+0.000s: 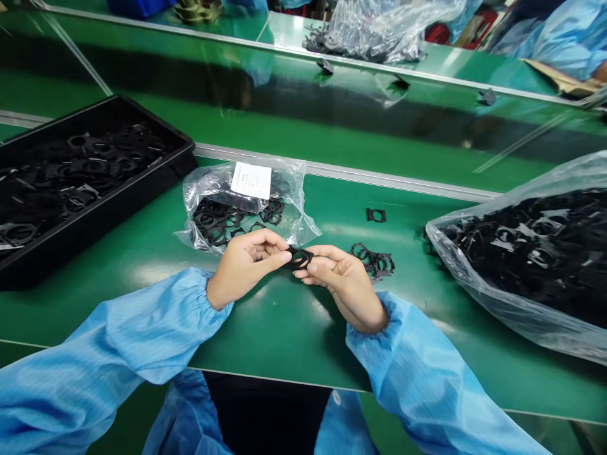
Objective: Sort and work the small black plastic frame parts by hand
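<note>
Left hand: The left hand (pixel 246 268) was curled, with its thumb and fingertips pinching one side of a black plastic frame (pixel 300 258).

Right hand: The right hand (pixel 344 284) gripped the opposite side of the frame, with its thumb and bent fingers (pixel 308 265) closed on it.

Fingers: Both sets of fingers were grasping the frame; neither hand had released it.

Held frame: It was between the two hands, above a green workbench (pixel 284 341), and just in front of an open see-through bag (pixel 298 212).

Open bag: It lay on the bench beyond the hands, holding more black frames, with a white label (pixel 248 180) on top.

Nearby frames: A small pile of black frames (pixel 373 261) lay just beyond the right hand, and a single black frame (pixel 376 215) lay farther back.

Left of bench: A black tray (pixel 109 218) held many black frames.

Right of bench: A large see-through bag (pixel 474 278) was full of black frames.

Sleeves: Blue gathered sleeves (pixel 128 335) covered both forearms.

Beyond: Another green bench (pixel 370 79) held a bag of dark parts (pixel 379 31), and a co-worker's blue sleeve (pixel 559 44) showed at its far side.
</note>
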Demonstrator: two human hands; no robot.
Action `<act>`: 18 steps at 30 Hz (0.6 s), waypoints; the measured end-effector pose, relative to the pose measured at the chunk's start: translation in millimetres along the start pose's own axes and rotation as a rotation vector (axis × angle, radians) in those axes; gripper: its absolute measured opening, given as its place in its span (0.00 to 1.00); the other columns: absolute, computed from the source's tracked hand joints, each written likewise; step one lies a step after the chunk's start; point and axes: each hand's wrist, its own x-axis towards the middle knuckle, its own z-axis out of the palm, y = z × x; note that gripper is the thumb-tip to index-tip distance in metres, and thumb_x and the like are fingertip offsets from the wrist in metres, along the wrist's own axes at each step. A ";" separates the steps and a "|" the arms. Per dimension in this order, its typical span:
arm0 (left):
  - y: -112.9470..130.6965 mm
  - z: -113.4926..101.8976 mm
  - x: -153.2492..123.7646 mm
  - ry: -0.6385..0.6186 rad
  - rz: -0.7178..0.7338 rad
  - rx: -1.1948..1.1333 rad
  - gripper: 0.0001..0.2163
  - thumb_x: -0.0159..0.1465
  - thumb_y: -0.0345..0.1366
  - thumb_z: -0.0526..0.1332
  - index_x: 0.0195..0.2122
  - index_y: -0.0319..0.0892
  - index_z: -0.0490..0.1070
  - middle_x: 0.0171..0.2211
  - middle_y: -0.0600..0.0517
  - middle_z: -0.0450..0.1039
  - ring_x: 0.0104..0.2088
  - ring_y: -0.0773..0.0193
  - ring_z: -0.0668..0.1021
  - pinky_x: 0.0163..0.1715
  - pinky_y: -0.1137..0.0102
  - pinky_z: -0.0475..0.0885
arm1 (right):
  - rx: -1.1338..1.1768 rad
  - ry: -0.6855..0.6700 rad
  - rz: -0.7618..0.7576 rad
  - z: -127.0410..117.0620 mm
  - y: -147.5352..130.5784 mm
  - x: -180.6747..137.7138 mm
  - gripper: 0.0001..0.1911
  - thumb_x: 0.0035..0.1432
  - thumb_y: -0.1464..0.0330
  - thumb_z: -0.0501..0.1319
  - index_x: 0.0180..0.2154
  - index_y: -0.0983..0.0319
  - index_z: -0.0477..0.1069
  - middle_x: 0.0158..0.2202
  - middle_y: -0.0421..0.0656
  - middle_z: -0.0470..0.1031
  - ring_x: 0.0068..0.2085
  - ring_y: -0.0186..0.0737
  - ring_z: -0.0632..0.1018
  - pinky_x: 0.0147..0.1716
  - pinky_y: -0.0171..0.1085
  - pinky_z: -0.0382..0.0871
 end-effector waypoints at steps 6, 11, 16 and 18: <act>3.9 1.6 -0.3 -0.028 -0.082 -0.014 0.11 0.54 0.39 0.75 0.30 0.39 0.76 0.22 0.55 0.75 0.22 0.67 0.78 0.25 0.73 0.76 | 0.021 0.012 -0.004 0.3 2.5 1.1 0.16 0.44 0.65 0.79 0.35 0.61 0.80 0.32 0.41 0.85 0.32 0.35 0.85 0.34 0.31 0.78; 3.5 1.2 -1.5 -0.048 -0.053 -0.027 0.10 0.56 0.39 0.74 0.30 0.40 0.77 0.23 0.54 0.76 0.24 0.67 0.79 0.26 0.73 0.76 | -0.024 0.067 -0.042 -2.1 5.0 2.2 0.14 0.45 0.64 0.79 0.30 0.61 0.79 0.31 0.40 0.84 0.33 0.36 0.85 0.37 0.33 0.79; -3.4 2.4 -1.1 -0.016 0.059 0.035 0.09 0.55 0.40 0.74 0.27 0.41 0.78 0.30 0.50 0.76 0.31 0.64 0.78 0.29 0.72 0.76 | -0.040 0.052 -0.037 -1.1 4.2 1.3 0.14 0.45 0.64 0.79 0.28 0.61 0.78 0.29 0.39 0.82 0.31 0.34 0.84 0.38 0.32 0.79; -6.2 3.0 -1.2 0.007 0.069 0.043 0.10 0.55 0.42 0.74 0.27 0.41 0.78 0.34 0.48 0.77 0.35 0.61 0.80 0.33 0.70 0.79 | -0.047 0.010 -0.036 0.4 3.9 0.9 0.14 0.45 0.63 0.79 0.28 0.61 0.77 0.29 0.39 0.81 0.33 0.36 0.85 0.39 0.34 0.79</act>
